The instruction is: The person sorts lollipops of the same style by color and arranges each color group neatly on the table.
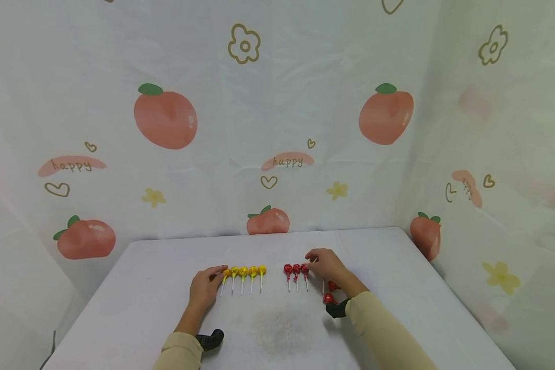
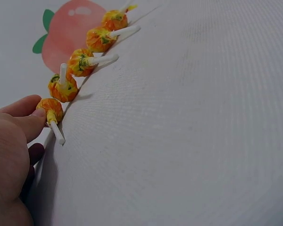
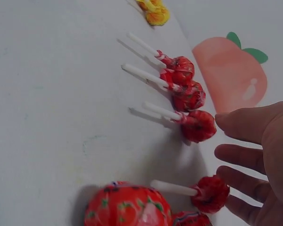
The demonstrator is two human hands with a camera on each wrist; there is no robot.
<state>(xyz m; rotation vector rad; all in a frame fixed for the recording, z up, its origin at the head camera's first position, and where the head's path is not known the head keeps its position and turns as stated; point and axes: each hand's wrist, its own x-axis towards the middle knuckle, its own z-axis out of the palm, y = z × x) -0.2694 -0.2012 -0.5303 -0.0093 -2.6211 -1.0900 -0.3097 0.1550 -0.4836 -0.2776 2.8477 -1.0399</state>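
Several lollipops in yellow-orange wrappers point(image 1: 243, 271) lie in a row on the white table, sticks toward me. My left hand point(image 1: 204, 289) pinches the head of the leftmost yellow lollipop point(image 2: 50, 110) between thumb and index finger. To the right, three red lollipops point(image 1: 296, 269) form a second row. My right hand point(image 1: 330, 267) is at this row's right end, fingers apart. In the right wrist view its thumb tip is right at the head of the third red lollipop point(image 3: 199, 126), while the other fingers are beside the head of another red lollipop point(image 3: 211, 194).
Two more red lollipops point(image 1: 328, 298) lie near the right wrist, one partly behind the black wrist strap point(image 1: 337, 309). The white table point(image 1: 259, 349) meets a fruit-printed cloth backdrop point(image 1: 213, 205) at the back. A greyish smudge point(image 1: 282, 331) marks the tabletop's front middle.
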